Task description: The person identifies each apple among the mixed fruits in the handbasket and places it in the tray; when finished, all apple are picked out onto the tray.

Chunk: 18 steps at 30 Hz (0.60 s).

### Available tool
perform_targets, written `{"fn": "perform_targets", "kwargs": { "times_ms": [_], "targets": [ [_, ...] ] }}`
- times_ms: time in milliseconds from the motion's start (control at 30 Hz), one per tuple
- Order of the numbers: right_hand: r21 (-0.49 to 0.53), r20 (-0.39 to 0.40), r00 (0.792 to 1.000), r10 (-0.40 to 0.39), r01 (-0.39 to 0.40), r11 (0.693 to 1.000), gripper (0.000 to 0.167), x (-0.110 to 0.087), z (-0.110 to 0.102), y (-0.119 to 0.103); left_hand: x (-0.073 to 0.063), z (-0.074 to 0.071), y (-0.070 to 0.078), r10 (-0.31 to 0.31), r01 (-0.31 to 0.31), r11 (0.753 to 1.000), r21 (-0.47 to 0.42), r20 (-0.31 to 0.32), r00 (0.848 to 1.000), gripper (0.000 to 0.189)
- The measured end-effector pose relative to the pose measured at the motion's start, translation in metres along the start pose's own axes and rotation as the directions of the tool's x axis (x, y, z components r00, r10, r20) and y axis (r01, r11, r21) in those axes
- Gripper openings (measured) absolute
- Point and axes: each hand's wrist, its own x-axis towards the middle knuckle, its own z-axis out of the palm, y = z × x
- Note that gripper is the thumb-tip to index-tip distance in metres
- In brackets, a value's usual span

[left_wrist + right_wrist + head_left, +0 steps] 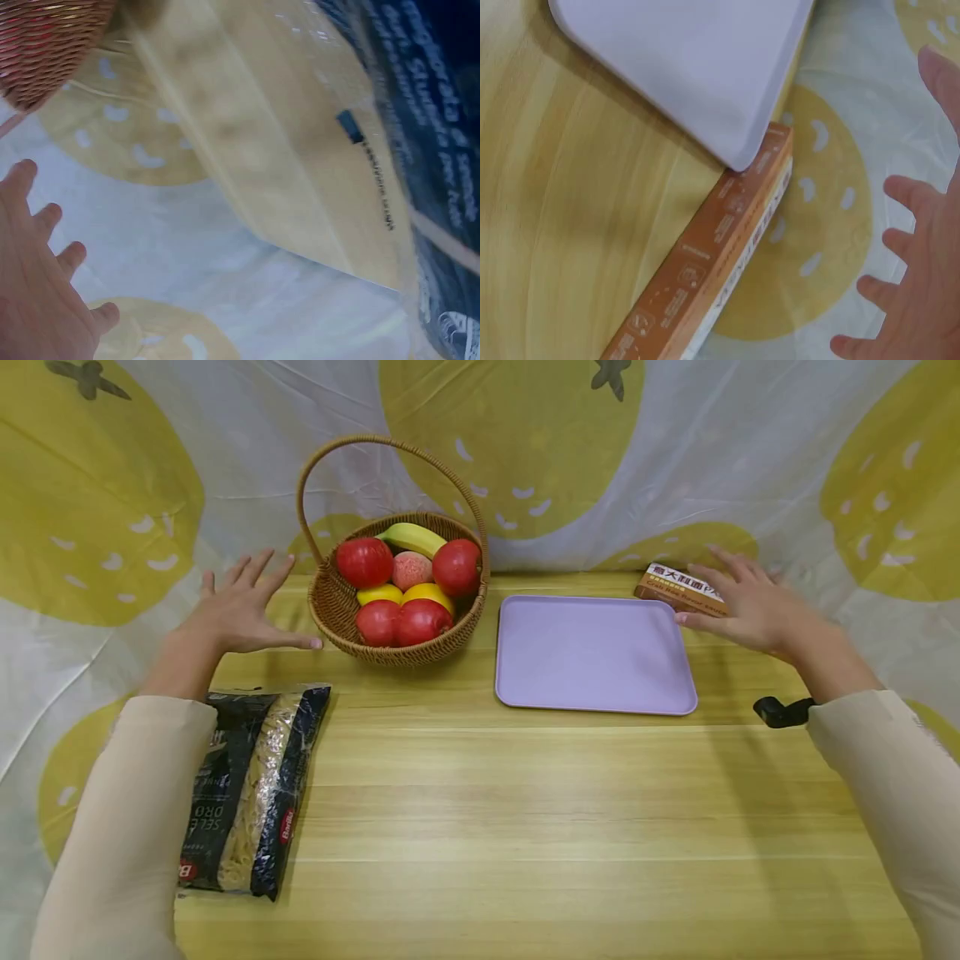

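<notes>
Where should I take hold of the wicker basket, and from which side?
Probably the top of the arched handle, from above: it rises free over the fruit in the wicker basket. The left hand, fingers spread, is the nearer one.

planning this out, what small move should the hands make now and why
Probably bring the right hand to the brown box and close around it: that hand is spread and empty, and the box lies close by, at the far right corner of the purple tray. The left hand, also empty, is beside the fruit basket.
</notes>
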Motion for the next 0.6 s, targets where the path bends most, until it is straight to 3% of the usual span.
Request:
{"fn": "perform_targets", "kwargs": {
  "times_ms": [267,600],
  "targets": [
    [0.065,-0.078,0.996,-0.037,0.042,0.997,0.08,-0.01,0.008,-0.011,-0.022,-0.004,0.004,-0.004,-0.009,0.995,-0.097,-0.124,0.992,0.106],
    [0.213,-0.144,0.989,-0.045,0.075,0.974,0.069,-0.026,0.04,-0.021,-0.032,0.005,0.039,0.042,-0.121,0.945,-0.304,-0.255,0.966,0.08]
  ]
}}
